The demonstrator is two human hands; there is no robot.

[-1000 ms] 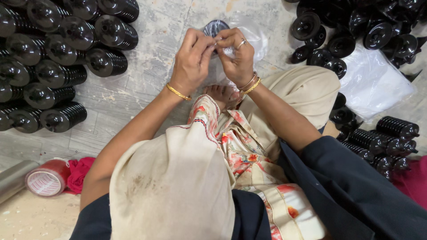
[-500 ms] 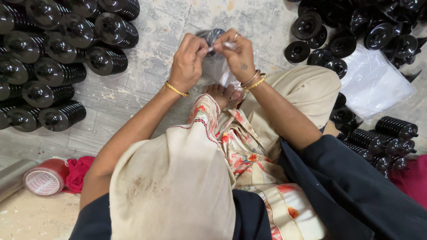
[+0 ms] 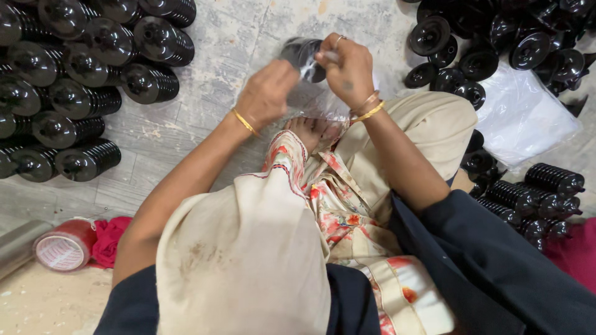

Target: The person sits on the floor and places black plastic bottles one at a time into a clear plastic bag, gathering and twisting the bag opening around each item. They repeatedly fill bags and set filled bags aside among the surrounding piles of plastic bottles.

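A black ribbed part (image 3: 302, 54) sits inside a clear plastic bag (image 3: 318, 99), pinched at its top by the closed fingers of the right hand (image 3: 347, 71); the left hand (image 3: 267, 94) grips the bag's side just below. Left of the fingers lie rows of stacked black parts (image 3: 74, 80); to their right, a loose heap (image 3: 496, 43) and a flat clear bag (image 3: 524, 115). A red tape roll (image 3: 62, 247) lies well below.

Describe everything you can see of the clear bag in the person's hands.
The bag is thin, clear, crinkled plastic, held above the grey floor. The left hand pinches its near side; the right hand grips its top. A glossy black ribbed part sits inside, partly hidden.
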